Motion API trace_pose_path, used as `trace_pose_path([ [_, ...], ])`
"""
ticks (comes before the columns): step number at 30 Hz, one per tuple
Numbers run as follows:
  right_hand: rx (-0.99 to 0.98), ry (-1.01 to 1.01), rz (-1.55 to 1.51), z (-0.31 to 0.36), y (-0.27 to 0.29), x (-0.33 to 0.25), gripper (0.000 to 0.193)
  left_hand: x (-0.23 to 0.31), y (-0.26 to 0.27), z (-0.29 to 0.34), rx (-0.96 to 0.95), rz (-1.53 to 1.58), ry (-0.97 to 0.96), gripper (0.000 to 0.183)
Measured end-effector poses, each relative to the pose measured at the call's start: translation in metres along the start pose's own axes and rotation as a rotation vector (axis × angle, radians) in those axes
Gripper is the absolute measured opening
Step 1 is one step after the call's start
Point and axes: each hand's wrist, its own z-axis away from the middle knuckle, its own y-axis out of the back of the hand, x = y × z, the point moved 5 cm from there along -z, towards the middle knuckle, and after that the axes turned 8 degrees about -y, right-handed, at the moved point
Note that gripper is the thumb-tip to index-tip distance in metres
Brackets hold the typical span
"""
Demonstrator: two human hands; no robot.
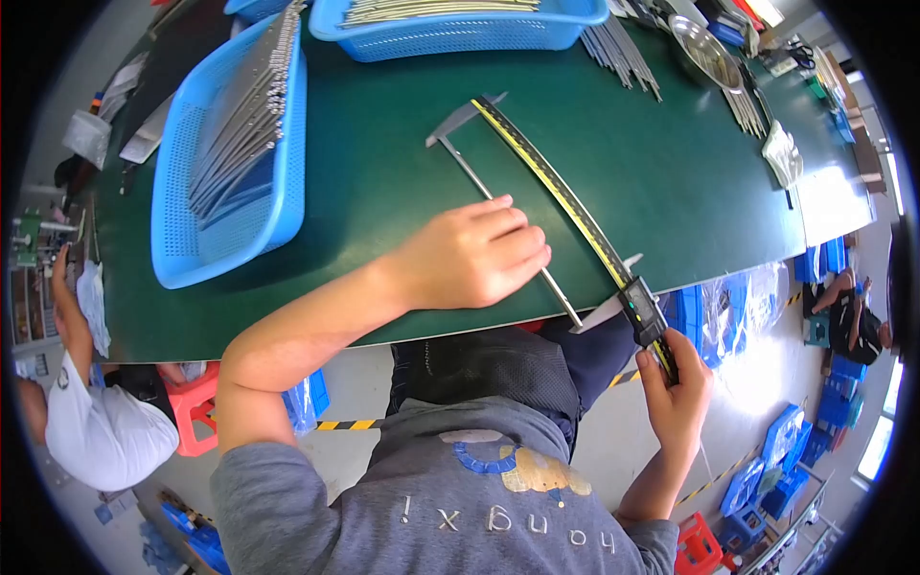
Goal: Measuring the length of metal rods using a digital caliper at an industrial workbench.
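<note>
My left hand (474,254) is closed around a thin metal rod (465,168), which slants across the green table (383,144). A long digital caliper (567,196) with a black and yellow scale lies alongside the rod, to its right. The rod's far end is at the caliper's fixed jaw, and its near end is by the sliding jaw at the table's front edge; whether both jaws touch it, I cannot tell. My right hand (678,388) grips the caliper's near end, just below the display, with the thumb on top.
A blue basket (292,182) of metal rods stands at the left, another blue basket (460,40) at the far edge. Loose rods (621,56) and a metal bowl (704,50) lie at the far right. People sit to the left (105,422) and right (856,316).
</note>
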Motion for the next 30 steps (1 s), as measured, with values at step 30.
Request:
trace_pose_path([
  [30, 0.005, -0.022, 0.12, 0.004, -0.01, -0.011, 0.033, -0.011, 0.009, -0.007, -0.104, 0.056, 0.044, 0.022],
])
